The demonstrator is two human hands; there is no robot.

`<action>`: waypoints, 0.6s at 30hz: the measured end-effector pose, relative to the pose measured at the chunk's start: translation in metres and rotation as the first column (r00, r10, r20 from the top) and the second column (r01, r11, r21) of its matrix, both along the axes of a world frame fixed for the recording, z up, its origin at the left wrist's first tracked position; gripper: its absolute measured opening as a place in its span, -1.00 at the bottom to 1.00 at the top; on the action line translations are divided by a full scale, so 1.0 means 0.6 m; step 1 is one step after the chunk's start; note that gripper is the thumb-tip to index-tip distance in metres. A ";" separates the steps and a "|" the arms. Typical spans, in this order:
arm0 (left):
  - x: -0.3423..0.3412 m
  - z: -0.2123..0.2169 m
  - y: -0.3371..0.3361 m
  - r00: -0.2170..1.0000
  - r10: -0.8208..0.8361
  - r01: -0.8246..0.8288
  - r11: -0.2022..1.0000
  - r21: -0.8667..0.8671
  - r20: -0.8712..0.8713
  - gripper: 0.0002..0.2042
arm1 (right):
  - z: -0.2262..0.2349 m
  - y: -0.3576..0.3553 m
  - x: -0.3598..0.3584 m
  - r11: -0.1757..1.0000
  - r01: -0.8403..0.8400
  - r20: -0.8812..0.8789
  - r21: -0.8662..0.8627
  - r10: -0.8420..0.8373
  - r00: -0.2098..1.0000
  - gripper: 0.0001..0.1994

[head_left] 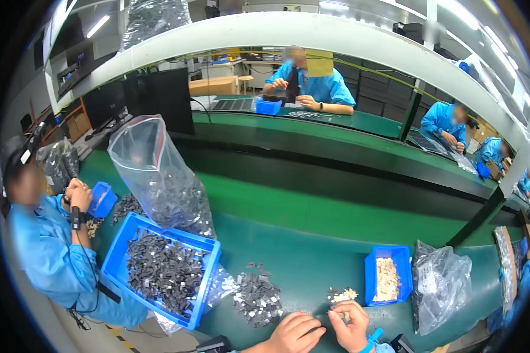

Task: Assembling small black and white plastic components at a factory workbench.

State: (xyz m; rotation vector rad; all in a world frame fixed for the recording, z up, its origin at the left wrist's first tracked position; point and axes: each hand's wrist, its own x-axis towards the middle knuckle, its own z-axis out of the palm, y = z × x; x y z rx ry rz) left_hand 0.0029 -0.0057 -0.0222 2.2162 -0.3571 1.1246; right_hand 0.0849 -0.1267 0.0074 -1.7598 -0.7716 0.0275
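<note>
At the table's near edge, my left hand (298, 333) and my right hand (350, 327) come close together, both with curled fingers. The left fingertips are pressed together, and whatever they pinch is too small to make out. My right thumb meets the bent fingers; a bit of beige shows beside them, but its kind is unclear. Just beyond the right hand lies a little heap of beige pieces (346, 295) with black ones next to it. A loose pile of small black plastic parts (257, 299), some with whitish patches, lies left of my left hand.
A large blue bin (212, 265) of black parts stands at the left, with a clear bag (174, 191) of parts behind it. At the right are a small blue bin (370, 276) of beige pieces and a plastic bag (441, 285). A co-worker (70, 265) sits at the left.
</note>
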 end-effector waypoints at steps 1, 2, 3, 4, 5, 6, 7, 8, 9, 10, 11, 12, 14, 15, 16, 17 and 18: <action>-0.007 0.001 -0.002 1.000 0.021 -0.021 1.000 0.003 -0.006 -0.83 | 0.011 0.003 -0.006 1.000 -0.018 -0.075 0.026 0.020 0.997 -0.95; -0.007 0.001 -0.001 1.000 0.009 -0.009 1.000 0.005 0.012 -0.83 | 0.003 -0.002 -0.004 0.998 -0.055 0.006 0.029 0.055 0.998 -0.93; -0.006 -0.001 0.000 1.000 0.014 -0.014 1.000 -0.008 0.012 -0.83 | 0.002 0.000 -0.001 0.997 -0.068 0.037 0.039 0.067 0.997 -0.94; -0.004 -0.003 0.000 1.000 0.016 -0.016 1.000 -0.021 0.011 -0.82 | 0.003 0.003 0.002 0.996 -0.079 0.069 0.049 0.076 0.995 -0.95; -0.001 -0.003 0.003 1.000 0.020 -0.020 1.000 -0.016 0.016 -0.82 | 0.001 0.008 0.008 0.992 -0.096 0.158 0.078 0.083 0.984 -0.94; 0.000 -0.004 0.002 1.000 0.016 -0.015 1.000 -0.017 0.013 -0.82 | -0.001 0.008 0.010 0.993 -0.091 0.154 0.077 0.078 0.985 -0.94; 0.001 -0.004 0.002 1.000 0.016 -0.015 1.000 -0.015 0.010 -0.83 | -0.001 0.006 0.011 0.993 -0.087 0.150 0.074 0.075 0.986 -0.94; 0.000 -0.003 0.001 1.000 0.015 -0.015 1.000 -0.013 0.008 -0.83 | -0.002 0.004 0.010 0.994 -0.082 0.146 0.072 0.071 0.987 -0.94; 0.001 -0.004 0.001 1.000 0.014 -0.014 1.000 -0.018 0.001 -0.82 | -0.006 0.004 0.012 0.994 -0.087 0.130 0.072 0.077 0.989 -0.93; 0.002 -0.005 0.000 1.000 0.013 -0.013 1.000 -0.020 -0.004 -0.82 | -0.008 0.003 0.013 0.994 -0.085 0.124 0.070 0.075 0.989 -0.93; 0.002 -0.005 -0.001 1.000 0.015 -0.016 1.000 -0.019 -0.006 -0.82 | -0.007 0.003 0.012 0.994 -0.081 0.116 0.073 0.072 0.991 -0.93; 0.001 -0.005 -0.002 1.000 0.019 -0.019 1.000 -0.018 -0.009 -0.82 | -0.007 0.002 0.011 0.994 -0.078 0.106 0.075 0.070 0.992 -0.94; -0.002 -0.005 -0.001 1.000 0.026 -0.026 1.000 0.005 -0.018 -0.88 | -0.030 0.006 0.016 0.994 -0.060 0.062 0.087 0.055 0.997 -0.92; -0.002 -0.015 0.004 0.998 0.018 -0.018 1.000 0.013 -0.057 -0.83 | -0.032 0.003 0.014 0.997 -0.056 -0.015 0.047 0.057 0.998 -0.92; -0.007 -0.018 0.005 0.995 0.010 -0.009 1.000 0.017 -0.104 -0.78 | -0.043 -0.008 0.017 0.998 -0.069 0.016 0.005 0.069 0.997 -0.91; -0.010 -0.018 0.003 0.996 0.024 -0.021 0.999 0.036 -0.084 -0.79 | -0.045 -0.010 0.019 0.998 -0.064 0.046 0.024 0.063 0.997 -0.91; -0.012 -0.010 0.011 0.997 0.038 -0.034 0.997 0.062 -0.062 -0.79 | -0.045 -0.007 0.020 0.997 -0.056 0.068 0.044 0.053 0.996 -0.91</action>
